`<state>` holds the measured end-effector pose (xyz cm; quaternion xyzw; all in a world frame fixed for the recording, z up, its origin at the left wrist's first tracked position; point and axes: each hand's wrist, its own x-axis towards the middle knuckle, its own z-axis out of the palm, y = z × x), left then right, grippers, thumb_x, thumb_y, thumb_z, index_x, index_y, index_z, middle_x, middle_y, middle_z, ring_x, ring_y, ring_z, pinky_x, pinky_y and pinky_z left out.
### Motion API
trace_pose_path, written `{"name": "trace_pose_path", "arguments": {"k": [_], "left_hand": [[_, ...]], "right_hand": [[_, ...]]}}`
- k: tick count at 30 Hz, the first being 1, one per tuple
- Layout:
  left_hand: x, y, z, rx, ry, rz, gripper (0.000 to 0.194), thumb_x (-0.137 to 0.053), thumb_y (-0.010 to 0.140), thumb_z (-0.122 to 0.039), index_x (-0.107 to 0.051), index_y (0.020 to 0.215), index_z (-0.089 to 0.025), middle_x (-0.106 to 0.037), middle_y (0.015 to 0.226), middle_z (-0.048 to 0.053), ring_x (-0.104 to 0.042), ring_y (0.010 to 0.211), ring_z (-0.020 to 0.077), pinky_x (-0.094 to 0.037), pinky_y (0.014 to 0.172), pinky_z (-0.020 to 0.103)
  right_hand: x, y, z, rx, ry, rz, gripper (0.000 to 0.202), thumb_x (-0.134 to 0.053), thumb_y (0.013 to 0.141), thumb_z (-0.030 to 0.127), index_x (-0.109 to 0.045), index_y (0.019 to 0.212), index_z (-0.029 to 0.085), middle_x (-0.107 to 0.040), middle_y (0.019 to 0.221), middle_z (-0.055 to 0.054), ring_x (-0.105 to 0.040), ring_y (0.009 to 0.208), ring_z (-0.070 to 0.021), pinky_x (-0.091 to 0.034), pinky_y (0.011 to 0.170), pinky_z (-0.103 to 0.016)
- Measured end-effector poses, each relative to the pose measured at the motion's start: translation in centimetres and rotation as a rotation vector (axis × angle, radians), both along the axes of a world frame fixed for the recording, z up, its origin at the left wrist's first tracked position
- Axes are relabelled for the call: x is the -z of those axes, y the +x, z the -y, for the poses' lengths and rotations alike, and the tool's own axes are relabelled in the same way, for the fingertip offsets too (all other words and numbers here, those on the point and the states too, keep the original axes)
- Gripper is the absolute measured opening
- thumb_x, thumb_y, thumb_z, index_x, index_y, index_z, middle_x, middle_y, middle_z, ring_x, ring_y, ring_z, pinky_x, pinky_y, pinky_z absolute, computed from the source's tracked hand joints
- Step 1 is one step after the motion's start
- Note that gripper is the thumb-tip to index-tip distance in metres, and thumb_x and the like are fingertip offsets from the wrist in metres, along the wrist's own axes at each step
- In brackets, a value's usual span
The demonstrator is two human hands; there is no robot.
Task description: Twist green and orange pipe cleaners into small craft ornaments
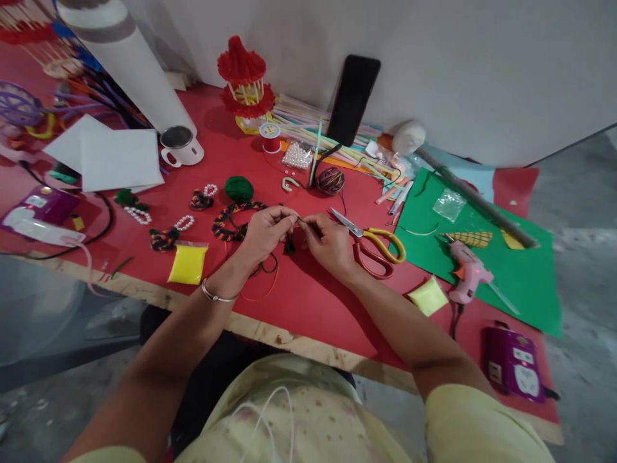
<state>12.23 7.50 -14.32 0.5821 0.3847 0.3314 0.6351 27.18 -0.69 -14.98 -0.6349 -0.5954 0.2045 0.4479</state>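
Above the red tabletop, my left hand (270,231) and my right hand (328,239) meet nearly fingertip to fingertip. Both are closed in a pinch on a thin dark green yarn (298,219). A small dark green tuft (289,246) hangs below the fingers. Beside my left hand lies a braided multicolour yarn ring (226,222), partly covered by that hand. Behind it sits a green yarn ball (240,189). Close to my right hand lie scissors (371,243) with yellow and red handles, blades apart. A multicolour yarn ball (330,181) rests farther back.
Left are beaded yarn pieces (164,239), a yellow packet (188,263) and a white mug (183,146). Behind stand a thread spool (270,137), a bag of pearl beads (297,155) and a phone (354,99). Right are a pink glue gun (466,270) and a purple power box (513,363).
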Motion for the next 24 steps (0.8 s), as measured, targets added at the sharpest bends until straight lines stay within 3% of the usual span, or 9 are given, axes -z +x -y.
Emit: {"name": "trace_pose_path", "arguments": {"k": [24], "left_hand": [[-0.23,-0.14,0.08,-0.005,0.103,-0.072,0.018,-0.065,0.081,-0.032,-0.072,0.086,-0.017,-0.060,0.060,-0.002,-0.046,0.046,0.0063,-0.035,0.044,0.018]], "right_hand": [[-0.32,0.04,-0.10,0.010,0.032,0.050,0.019,-0.053,0.097,0.035,-0.069,0.095,0.023,-0.073,0.084,-0.004,-0.065,0.069,-0.0156,-0.048,0.068,-0.029]]}}
